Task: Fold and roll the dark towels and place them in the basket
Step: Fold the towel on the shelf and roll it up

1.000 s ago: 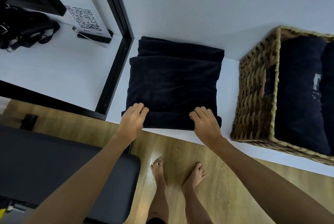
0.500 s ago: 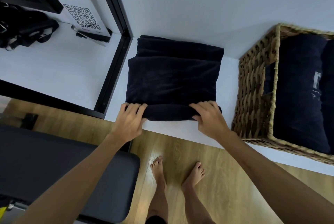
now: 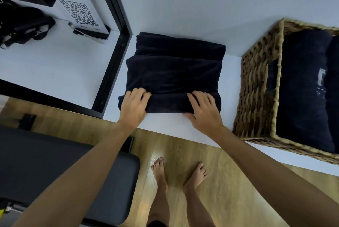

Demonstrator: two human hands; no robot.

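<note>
A dark folded towel (image 3: 174, 72) lies on the white table (image 3: 165, 126), with its near end turned over into a thick roll. My left hand (image 3: 134, 105) grips the left end of that roll, fingers curled over the top. My right hand (image 3: 203, 109) grips the right end the same way, thumb under the near side. To the right stands a woven basket (image 3: 256, 87) holding dark rolled towels (image 3: 304, 87).
A black frame (image 3: 113, 58) borders the table on the left, with a QR-code sign (image 3: 78, 12) and a black bag (image 3: 20, 23) beyond it. A dark bench (image 3: 45, 168) stands at lower left. My bare feet (image 3: 179, 173) are on the wooden floor.
Both hands have rolled the towel's near edge away from me, so the roll is thicker and sits farther onto the table.
</note>
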